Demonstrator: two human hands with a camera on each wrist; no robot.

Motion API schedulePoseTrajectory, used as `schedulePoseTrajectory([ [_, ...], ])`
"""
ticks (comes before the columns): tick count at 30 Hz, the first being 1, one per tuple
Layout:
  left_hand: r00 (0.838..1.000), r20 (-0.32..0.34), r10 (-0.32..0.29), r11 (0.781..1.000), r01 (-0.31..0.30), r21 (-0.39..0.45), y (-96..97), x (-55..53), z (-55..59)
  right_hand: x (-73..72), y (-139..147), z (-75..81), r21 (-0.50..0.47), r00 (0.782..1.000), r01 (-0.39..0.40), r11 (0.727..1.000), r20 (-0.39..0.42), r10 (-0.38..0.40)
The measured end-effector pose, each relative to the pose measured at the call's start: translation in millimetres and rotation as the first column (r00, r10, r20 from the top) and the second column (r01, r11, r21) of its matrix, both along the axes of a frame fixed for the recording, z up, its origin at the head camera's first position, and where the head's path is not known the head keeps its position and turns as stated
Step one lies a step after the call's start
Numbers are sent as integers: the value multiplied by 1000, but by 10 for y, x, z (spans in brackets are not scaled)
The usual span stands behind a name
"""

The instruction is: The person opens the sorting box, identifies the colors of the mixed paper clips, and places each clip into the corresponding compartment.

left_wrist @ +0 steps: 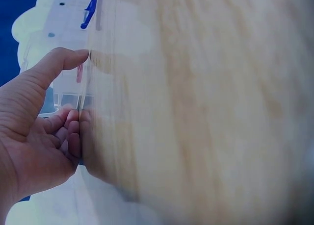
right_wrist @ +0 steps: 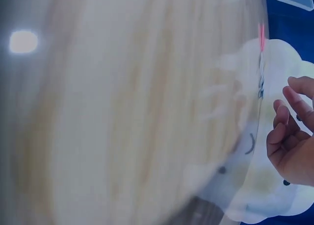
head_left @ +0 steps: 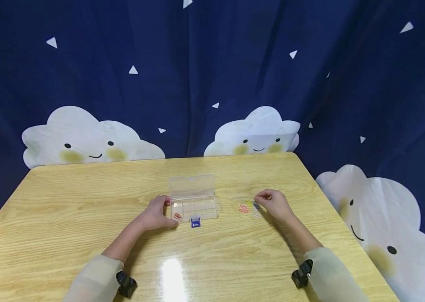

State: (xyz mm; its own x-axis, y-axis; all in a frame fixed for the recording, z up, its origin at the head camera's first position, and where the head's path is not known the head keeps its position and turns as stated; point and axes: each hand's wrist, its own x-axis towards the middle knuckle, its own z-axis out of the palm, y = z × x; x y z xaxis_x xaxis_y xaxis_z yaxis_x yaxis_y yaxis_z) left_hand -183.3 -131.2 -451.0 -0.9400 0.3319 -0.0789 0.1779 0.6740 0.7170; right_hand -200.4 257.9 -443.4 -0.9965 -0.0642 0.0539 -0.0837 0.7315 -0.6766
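Note:
A clear plastic compartment box (head_left: 199,208) stands on the table with its lid (head_left: 191,186) raised at the back. My left hand (head_left: 156,214) grips the box's left end, thumb at the front corner and fingers curled at the side. Red paper clips (head_left: 177,216) lie in the left compartment. To the right of the box lies a small group of paper clips: pink ones (head_left: 243,208), yellow ones (head_left: 249,204), dark and white ones. My right hand (head_left: 275,204) hovers just above the dark clips, thumb and forefinger close together; no clip shows between them.
The blue latch (head_left: 195,222) juts out from the box's front. The wooden table (head_left: 84,197) extends around both hands, and a dark blue cloud-print curtain (head_left: 212,75) hangs behind its far edge.

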Motion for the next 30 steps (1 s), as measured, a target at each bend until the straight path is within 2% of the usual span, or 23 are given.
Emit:
schedulePoseTrajectory([
  [7,1000,5,4,1000,-4,-14,2,1,10,-1,63,-27,45,999,1,999,38,-3],
  [21,1000,14,12,1000,-12,-21,1,11,-24,-9,42,-66,185,999,-8,983,48,-1],
  [30,1000,3,9,1000,-9,-10,6,19,6,-25,15,-39,240,999,12,971,47,-23],
])
